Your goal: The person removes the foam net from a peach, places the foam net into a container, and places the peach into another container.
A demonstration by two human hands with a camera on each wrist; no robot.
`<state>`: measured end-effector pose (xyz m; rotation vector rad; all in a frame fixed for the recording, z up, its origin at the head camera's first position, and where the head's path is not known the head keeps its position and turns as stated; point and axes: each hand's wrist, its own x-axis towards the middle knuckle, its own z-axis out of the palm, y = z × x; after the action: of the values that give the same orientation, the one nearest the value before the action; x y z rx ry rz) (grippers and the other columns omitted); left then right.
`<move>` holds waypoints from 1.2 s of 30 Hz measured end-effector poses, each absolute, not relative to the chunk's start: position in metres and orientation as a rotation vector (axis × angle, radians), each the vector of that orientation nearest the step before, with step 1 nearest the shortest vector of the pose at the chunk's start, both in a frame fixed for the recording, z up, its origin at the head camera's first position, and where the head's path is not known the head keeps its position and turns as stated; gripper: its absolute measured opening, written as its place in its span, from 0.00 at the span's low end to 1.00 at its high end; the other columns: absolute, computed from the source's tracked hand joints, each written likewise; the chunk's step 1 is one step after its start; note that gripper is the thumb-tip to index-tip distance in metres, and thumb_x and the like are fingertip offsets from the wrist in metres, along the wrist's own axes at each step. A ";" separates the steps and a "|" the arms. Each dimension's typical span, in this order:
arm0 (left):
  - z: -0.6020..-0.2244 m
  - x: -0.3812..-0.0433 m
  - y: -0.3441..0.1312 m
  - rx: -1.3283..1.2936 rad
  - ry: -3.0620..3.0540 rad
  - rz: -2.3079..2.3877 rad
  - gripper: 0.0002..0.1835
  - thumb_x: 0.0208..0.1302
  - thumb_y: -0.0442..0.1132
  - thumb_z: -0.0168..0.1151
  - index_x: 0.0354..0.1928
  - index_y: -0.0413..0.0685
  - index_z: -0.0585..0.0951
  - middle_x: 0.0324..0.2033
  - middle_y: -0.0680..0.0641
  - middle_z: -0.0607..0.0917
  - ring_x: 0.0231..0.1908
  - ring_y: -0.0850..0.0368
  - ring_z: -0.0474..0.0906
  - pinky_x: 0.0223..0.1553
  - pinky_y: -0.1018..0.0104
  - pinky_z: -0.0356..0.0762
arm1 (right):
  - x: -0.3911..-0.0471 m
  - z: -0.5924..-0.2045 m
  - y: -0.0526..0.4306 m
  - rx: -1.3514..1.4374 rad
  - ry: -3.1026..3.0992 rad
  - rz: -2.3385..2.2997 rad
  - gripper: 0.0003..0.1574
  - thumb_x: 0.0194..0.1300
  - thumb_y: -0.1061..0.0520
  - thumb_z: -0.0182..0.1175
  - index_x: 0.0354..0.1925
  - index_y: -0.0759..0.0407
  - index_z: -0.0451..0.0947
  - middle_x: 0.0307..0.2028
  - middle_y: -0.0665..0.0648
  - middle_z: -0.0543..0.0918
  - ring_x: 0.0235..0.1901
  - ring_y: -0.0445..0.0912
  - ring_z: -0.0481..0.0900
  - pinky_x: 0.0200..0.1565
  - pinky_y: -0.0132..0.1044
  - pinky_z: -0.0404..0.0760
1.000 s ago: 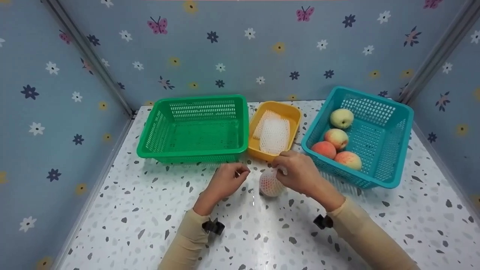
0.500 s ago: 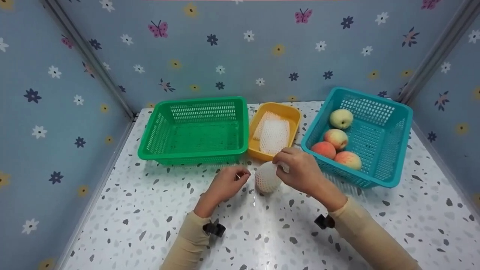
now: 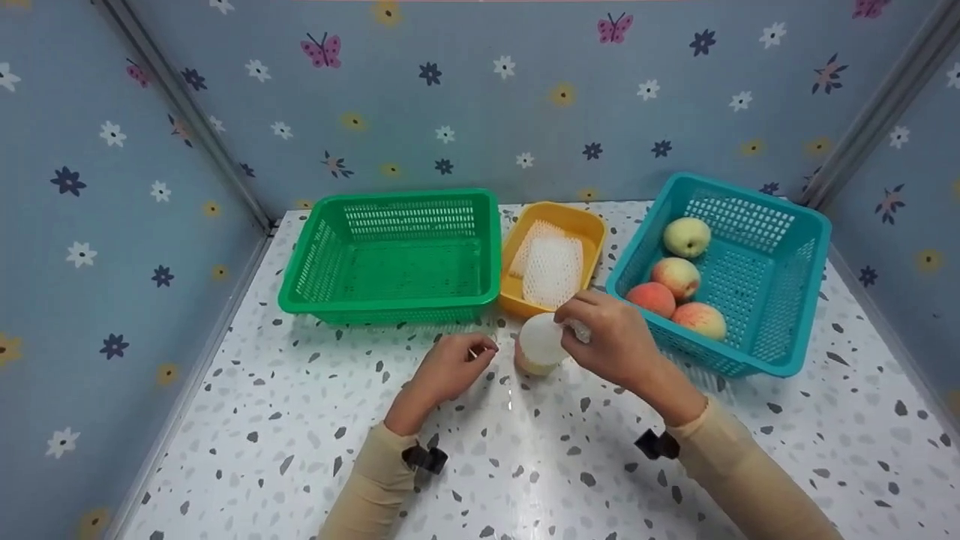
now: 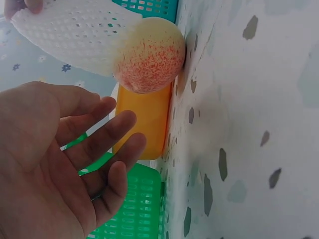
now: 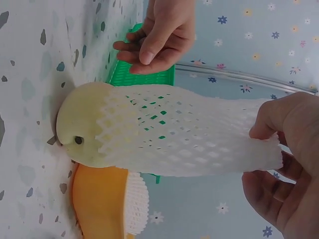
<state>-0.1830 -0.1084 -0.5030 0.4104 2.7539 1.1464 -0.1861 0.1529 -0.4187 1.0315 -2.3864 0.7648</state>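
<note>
A white foam fruit net (image 3: 541, 337) stretches up from a yellow-red peach (image 3: 534, 368) that stands on the table. In the right wrist view, the net (image 5: 194, 134) covers only the upper part of the peach (image 5: 79, 119), and its lower part shows bare. My right hand (image 3: 616, 341) pinches the net's free end between thumb and fingers. My left hand (image 3: 451, 367) hangs beside the peach, apart from it; in the left wrist view its fingers (image 4: 107, 137) are loosely bent and hold nothing.
Behind stand a green basket (image 3: 390, 306) and a yellow tray (image 3: 592, 232) with white foam nets (image 3: 553, 270) in it. To the right, a teal basket (image 3: 814, 300) holds several peaches (image 3: 677, 277). Patterned walls (image 3: 480, 112) enclose the table (image 3: 525, 472).
The right hand has drawn the net upward, so the peach it earlier wrapped now shows bare at its lower part. The left hand has stayed nearly still.
</note>
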 end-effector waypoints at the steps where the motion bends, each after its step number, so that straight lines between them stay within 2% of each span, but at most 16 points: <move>1: -0.503 -0.183 -0.108 0.417 2.753 1.149 0.11 0.70 0.42 0.57 0.46 0.47 0.85 0.38 0.54 0.84 0.37 0.59 0.78 0.41 0.61 0.77 | -0.185 -0.417 0.154 1.030 -2.375 0.762 0.09 0.53 0.65 0.67 0.34 0.54 0.83 0.32 0.51 0.83 0.33 0.43 0.78 0.36 0.33 0.80; 8: -0.502 -0.183 -0.108 0.481 2.772 1.164 0.11 0.70 0.41 0.57 0.46 0.45 0.85 0.37 0.53 0.85 0.36 0.59 0.79 0.39 0.61 0.77 | -0.183 -0.401 0.163 1.027 -2.288 0.752 0.07 0.54 0.65 0.64 0.33 0.57 0.83 0.31 0.51 0.83 0.32 0.44 0.79 0.36 0.35 0.80; 18: -0.503 -0.183 -0.108 0.515 2.764 1.177 0.10 0.70 0.39 0.57 0.45 0.45 0.85 0.37 0.53 0.85 0.36 0.59 0.79 0.39 0.62 0.78 | -0.193 -0.397 0.166 0.987 -2.256 0.724 0.08 0.52 0.66 0.68 0.33 0.57 0.83 0.31 0.53 0.84 0.31 0.45 0.80 0.34 0.35 0.80; 26: -0.504 -0.185 -0.110 0.524 2.782 1.139 0.11 0.70 0.40 0.57 0.45 0.44 0.85 0.38 0.53 0.85 0.38 0.58 0.80 0.41 0.61 0.78 | -0.223 -0.392 0.155 0.943 -2.316 0.804 0.08 0.54 0.69 0.66 0.33 0.60 0.82 0.32 0.55 0.83 0.31 0.46 0.78 0.36 0.35 0.80; 36: -0.506 -0.184 -0.109 0.471 2.743 1.155 0.11 0.70 0.40 0.57 0.45 0.45 0.85 0.38 0.53 0.84 0.38 0.58 0.79 0.41 0.61 0.77 | -0.260 -0.398 0.139 0.835 -2.394 0.758 0.05 0.59 0.67 0.64 0.35 0.60 0.83 0.33 0.56 0.82 0.32 0.49 0.77 0.37 0.38 0.81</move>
<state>-0.1837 -0.1087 -0.5064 0.4708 2.7431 1.1550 -0.2603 0.1393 -0.3985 0.8348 -2.3939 0.7575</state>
